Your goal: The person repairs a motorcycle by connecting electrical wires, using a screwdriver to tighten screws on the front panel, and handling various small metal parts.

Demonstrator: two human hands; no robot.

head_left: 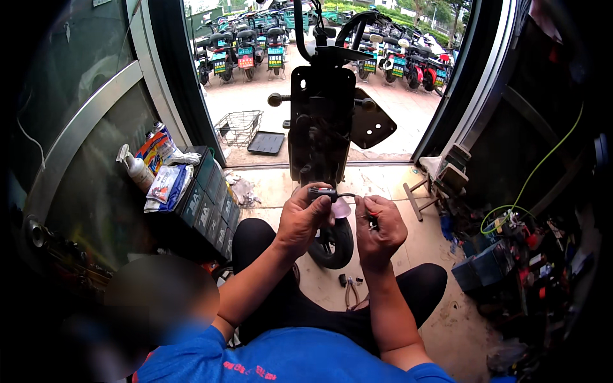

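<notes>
My left hand [300, 217] is closed round a small black block-shaped part [322, 193], its thumb against the side. From the part's right end a short black cable [346, 195] runs to my right hand [382, 231], which pinches it between thumb and fingers. Something small and dark shows against the right palm; its kind cannot be made out. Right behind my hands stands a dark electric scooter [322, 121], its wheel [335, 246] below them. A pinkish see-through piece [341, 209] shows between the hands.
Pliers [351, 295] lie on the floor between my legs. To the left, bottles and packets sit on stacked dark batteries [203, 210]. A wooden stool [440, 175] and cluttered parts [491, 255] are right. Outside lie a wire basket [239, 127] and black tray [265, 143].
</notes>
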